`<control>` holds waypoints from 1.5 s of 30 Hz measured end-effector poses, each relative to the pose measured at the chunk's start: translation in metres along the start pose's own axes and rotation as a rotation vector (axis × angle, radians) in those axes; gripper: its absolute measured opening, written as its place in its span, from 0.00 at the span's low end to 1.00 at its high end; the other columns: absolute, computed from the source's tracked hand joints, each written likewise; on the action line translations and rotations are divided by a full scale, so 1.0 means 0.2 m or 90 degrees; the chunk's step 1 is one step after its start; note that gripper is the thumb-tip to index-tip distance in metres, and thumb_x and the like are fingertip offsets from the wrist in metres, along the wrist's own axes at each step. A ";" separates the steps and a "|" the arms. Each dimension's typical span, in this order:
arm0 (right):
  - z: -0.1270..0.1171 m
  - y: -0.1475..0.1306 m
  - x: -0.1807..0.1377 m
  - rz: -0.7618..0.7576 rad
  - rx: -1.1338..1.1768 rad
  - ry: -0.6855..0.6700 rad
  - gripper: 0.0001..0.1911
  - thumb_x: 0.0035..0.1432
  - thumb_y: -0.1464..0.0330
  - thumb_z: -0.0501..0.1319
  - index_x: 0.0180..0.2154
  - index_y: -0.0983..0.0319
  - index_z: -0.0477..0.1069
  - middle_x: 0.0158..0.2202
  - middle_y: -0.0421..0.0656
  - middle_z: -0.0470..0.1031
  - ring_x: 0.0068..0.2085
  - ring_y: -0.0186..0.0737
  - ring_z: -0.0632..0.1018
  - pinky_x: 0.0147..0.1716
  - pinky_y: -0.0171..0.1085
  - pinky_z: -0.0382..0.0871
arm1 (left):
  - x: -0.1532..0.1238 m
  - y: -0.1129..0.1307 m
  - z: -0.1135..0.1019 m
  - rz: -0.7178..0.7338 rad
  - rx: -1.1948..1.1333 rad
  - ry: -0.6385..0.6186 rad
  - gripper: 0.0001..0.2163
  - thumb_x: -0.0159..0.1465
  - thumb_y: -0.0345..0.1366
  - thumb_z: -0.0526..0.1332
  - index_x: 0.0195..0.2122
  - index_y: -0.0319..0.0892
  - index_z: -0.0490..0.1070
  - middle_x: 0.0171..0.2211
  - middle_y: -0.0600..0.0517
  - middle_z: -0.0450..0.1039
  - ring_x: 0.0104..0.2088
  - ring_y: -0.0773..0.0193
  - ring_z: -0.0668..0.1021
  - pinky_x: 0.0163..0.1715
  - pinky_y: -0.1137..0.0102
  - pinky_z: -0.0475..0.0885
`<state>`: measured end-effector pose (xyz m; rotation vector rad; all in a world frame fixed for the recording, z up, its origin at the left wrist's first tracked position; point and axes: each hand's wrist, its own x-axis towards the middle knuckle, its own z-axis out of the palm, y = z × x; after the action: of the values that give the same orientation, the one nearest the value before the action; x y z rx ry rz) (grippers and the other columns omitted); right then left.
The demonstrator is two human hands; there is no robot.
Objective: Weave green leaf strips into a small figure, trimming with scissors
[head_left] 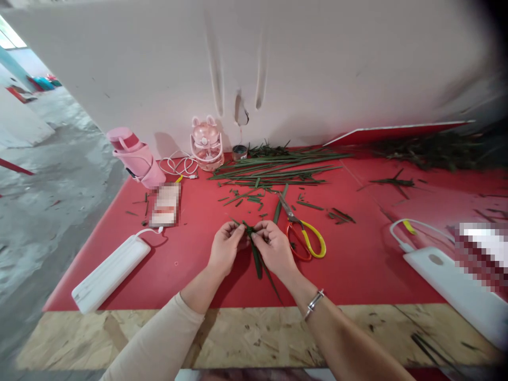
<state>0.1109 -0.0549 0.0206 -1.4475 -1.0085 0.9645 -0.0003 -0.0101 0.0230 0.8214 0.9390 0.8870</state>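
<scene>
Both my hands meet over the middle of the red table covering (190, 286), pinching a small bundle of green leaf strips (257, 259). My left hand (227, 244) closes thumb and fingers on its left side. On the other side, my right hand (273, 246) pinches the same strips. Loose strip ends hang down between the wrists. Just right of my right hand lies a pair of scissors (315, 241) with red and yellow handles, its blades pointing away over a flat green strip (281, 203). Cut leaf bits (254, 199) are scattered beyond my fingers.
Long green strips (273, 172) lie along the back, beside a small tin (239, 152). A clear pink bottle (207, 145), a pink tumbler (137, 159) and a white power bank (111, 272) stand left. Another white power bank (448, 286) lies right. A pale wall (317, 69) rises behind.
</scene>
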 end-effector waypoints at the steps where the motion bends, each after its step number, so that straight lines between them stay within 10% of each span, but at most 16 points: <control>1: 0.00 0.00 0.00 -0.015 -0.014 0.003 0.08 0.51 0.66 0.57 0.34 0.59 0.61 0.19 0.34 0.63 0.20 0.32 0.64 0.21 0.32 0.58 | -0.01 0.00 0.00 0.038 0.031 -0.013 0.11 0.50 0.39 0.65 0.31 0.39 0.68 0.25 0.55 0.69 0.25 0.72 0.72 0.30 0.73 0.69; 6: -0.01 0.00 -0.01 -0.070 -0.027 -0.045 0.07 0.53 0.68 0.54 0.36 0.58 0.57 0.19 0.32 0.59 0.20 0.32 0.61 0.20 0.32 0.56 | -0.03 -0.01 0.01 0.185 0.224 0.055 0.09 0.51 0.38 0.64 0.28 0.38 0.70 0.24 0.54 0.71 0.25 0.70 0.72 0.29 0.74 0.67; 14: -0.03 -0.04 -0.04 -0.111 -0.077 -0.078 0.04 0.55 0.67 0.53 0.35 0.60 0.61 0.19 0.33 0.59 0.20 0.31 0.62 0.20 0.31 0.56 | 0.02 -0.05 -0.01 0.153 0.200 0.086 0.09 0.49 0.38 0.65 0.26 0.38 0.70 0.22 0.53 0.71 0.24 0.70 0.71 0.28 0.74 0.66; 19: -0.16 -0.09 -0.01 -0.224 -0.150 0.110 0.09 0.60 0.67 0.50 0.39 0.61 0.66 0.21 0.37 0.64 0.22 0.32 0.66 0.23 0.32 0.61 | 0.04 -0.04 -0.02 0.110 0.119 0.041 0.11 0.49 0.40 0.65 0.27 0.38 0.69 0.22 0.55 0.70 0.22 0.71 0.71 0.26 0.74 0.66; 25: -0.22 -0.10 0.02 -0.392 -0.346 -0.124 0.11 0.53 0.75 0.56 0.37 0.58 0.74 0.33 0.43 0.72 0.37 0.38 0.71 0.37 0.37 0.65 | 0.03 -0.03 -0.02 0.101 0.181 0.003 0.11 0.50 0.41 0.64 0.25 0.37 0.69 0.19 0.55 0.68 0.21 0.72 0.68 0.23 0.76 0.63; 31: -0.17 -0.08 0.03 -0.347 -0.322 -0.143 0.07 0.55 0.68 0.58 0.31 0.57 0.75 0.30 0.43 0.72 0.35 0.39 0.70 0.35 0.38 0.64 | 0.02 -0.03 -0.02 0.102 0.253 -0.007 0.11 0.51 0.42 0.63 0.23 0.38 0.69 0.18 0.56 0.67 0.20 0.72 0.67 0.21 0.76 0.61; 38: -0.08 -0.01 0.06 -0.026 0.115 -0.070 0.09 0.49 0.62 0.62 0.30 0.61 0.72 0.27 0.39 0.72 0.30 0.35 0.72 0.35 0.37 0.67 | -0.02 -0.01 -0.01 0.271 0.341 0.026 0.08 0.56 0.39 0.59 0.30 0.40 0.73 0.29 0.51 0.73 0.32 0.66 0.73 0.37 0.71 0.67; 45: -0.08 0.00 0.07 0.020 0.310 -0.075 0.09 0.46 0.63 0.65 0.28 0.61 0.71 0.27 0.38 0.74 0.30 0.32 0.73 0.37 0.35 0.67 | -0.04 -0.01 0.01 0.277 0.307 0.006 0.09 0.56 0.39 0.59 0.32 0.39 0.73 0.29 0.50 0.74 0.31 0.65 0.74 0.35 0.72 0.68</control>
<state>0.1307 -0.0472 0.0226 -1.0109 -0.7650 1.2304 -0.0001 -0.0195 0.0242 1.4750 1.0162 1.0505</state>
